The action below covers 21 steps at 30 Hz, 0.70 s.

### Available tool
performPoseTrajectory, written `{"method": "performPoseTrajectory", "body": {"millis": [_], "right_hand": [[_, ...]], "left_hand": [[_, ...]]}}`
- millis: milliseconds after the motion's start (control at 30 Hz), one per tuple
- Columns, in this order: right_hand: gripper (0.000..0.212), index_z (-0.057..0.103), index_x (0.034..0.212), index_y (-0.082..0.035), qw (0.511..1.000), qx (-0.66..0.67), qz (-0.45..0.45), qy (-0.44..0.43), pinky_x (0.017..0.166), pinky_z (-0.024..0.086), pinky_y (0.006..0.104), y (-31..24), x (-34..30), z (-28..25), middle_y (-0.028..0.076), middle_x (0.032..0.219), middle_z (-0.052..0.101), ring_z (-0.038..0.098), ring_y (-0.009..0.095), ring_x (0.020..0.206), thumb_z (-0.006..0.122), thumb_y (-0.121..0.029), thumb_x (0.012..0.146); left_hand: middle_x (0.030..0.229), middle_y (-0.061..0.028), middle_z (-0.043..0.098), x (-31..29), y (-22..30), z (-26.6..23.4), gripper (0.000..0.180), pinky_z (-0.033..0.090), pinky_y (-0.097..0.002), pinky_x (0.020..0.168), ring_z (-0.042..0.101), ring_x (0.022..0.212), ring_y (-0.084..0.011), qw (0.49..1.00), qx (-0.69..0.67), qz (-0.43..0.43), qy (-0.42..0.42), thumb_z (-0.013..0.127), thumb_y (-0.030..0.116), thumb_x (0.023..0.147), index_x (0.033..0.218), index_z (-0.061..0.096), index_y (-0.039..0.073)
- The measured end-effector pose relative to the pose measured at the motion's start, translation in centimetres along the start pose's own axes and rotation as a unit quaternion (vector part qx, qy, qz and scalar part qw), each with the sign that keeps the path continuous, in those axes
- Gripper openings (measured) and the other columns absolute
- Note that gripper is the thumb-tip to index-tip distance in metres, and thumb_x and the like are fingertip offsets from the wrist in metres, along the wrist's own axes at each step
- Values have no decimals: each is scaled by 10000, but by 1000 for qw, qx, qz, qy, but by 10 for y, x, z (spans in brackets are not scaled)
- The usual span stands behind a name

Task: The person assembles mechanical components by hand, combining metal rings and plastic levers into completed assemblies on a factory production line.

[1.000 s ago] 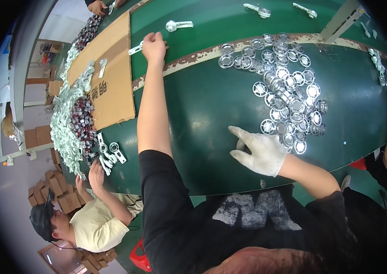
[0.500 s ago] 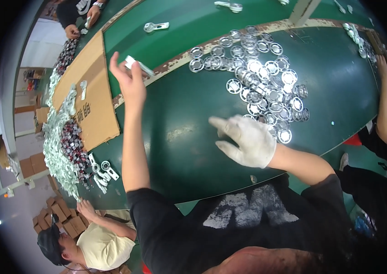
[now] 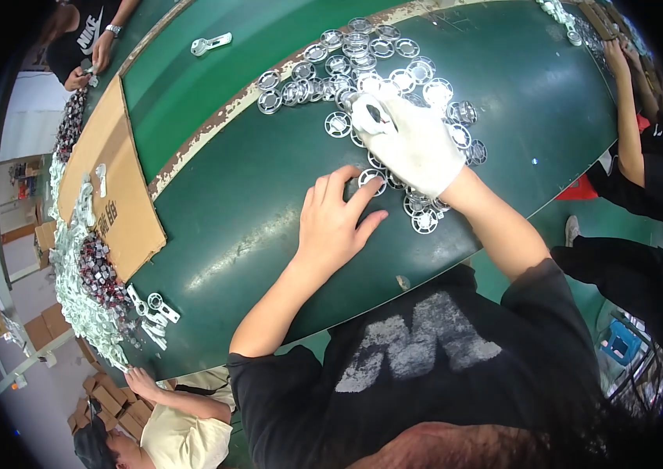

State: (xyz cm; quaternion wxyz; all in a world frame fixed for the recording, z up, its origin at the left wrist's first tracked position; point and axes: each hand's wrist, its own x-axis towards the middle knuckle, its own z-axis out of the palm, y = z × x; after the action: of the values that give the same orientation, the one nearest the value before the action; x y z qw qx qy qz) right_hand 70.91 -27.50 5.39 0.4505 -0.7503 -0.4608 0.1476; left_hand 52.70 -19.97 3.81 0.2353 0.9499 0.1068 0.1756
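Observation:
My bare left hand (image 3: 335, 219) is low over the green table with its fingers apart. Its fingertips reach a round silver spoked disc (image 3: 371, 182) at the near side of a pile. My right hand (image 3: 417, 148), in a white glove, lies over the middle of the pile of silver discs (image 3: 337, 123). Its thumb and forefinger are curled together at the pile; the glove hides what is between them. More discs spread beyond the glove and to its right.
Beyond a worn raised edge (image 3: 222, 119) runs a green strip with a white-and-silver handle-shaped piece (image 3: 212, 44). A cardboard sheet (image 3: 112, 187) stands at left beside heaped pale parts (image 3: 73, 273) and small dark red parts (image 3: 101, 270). Other people work at left and right.
My left hand has let go of the white-and-silver piece and come right and nearer, to the discs. My gloved right hand has moved forward onto the pile. The view has shifted.

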Motion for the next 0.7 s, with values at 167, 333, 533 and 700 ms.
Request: {"method": "performPoseTrajectory", "body": {"millis": [167, 333, 533, 700], "right_hand": [[392, 605, 1243, -81, 991, -68, 79, -81, 835, 552, 475, -27, 3, -9, 194, 1037, 710, 695, 386, 948, 597, -276, 903], [470, 588, 1351, -108, 986, -94, 10, -139, 887, 549, 447, -27, -6, -5, 172, 1087, 722, 712, 349, 966, 646, -246, 905], [405, 645, 1272, -143, 972, -136, -63, -180, 743, 588, 410, -33, -14, -1, 91, 984, 749, 735, 284, 853, 699, -254, 886], [392, 668, 1241, -147, 968, -145, -70, -193, 693, 591, 388, -33, -14, 1, 74, 909, 752, 735, 277, 796, 717, -259, 868]], "left_hand": [[1144, -57, 607, -13, -18, 2, 309, 511, -385, 762, 599, 932, -273, 999, 43, -23, 7, 817, 178, 774, 1031, 661, 109], [1037, -46, 628, -29, -30, -10, 247, 528, -377, 692, 633, 859, -244, 998, 23, -49, 28, 784, 173, 815, 992, 626, 102], [954, -44, 629, -31, -38, -18, 228, 533, -381, 626, 664, 811, -254, 985, 93, -143, 8, 739, 244, 890, 999, 626, 79], [1101, -25, 611, -30, -22, -35, 386, 556, -371, 707, 663, 946, -244, 984, 75, -159, -8, 827, 225, 798, 1112, 651, 85]]}}
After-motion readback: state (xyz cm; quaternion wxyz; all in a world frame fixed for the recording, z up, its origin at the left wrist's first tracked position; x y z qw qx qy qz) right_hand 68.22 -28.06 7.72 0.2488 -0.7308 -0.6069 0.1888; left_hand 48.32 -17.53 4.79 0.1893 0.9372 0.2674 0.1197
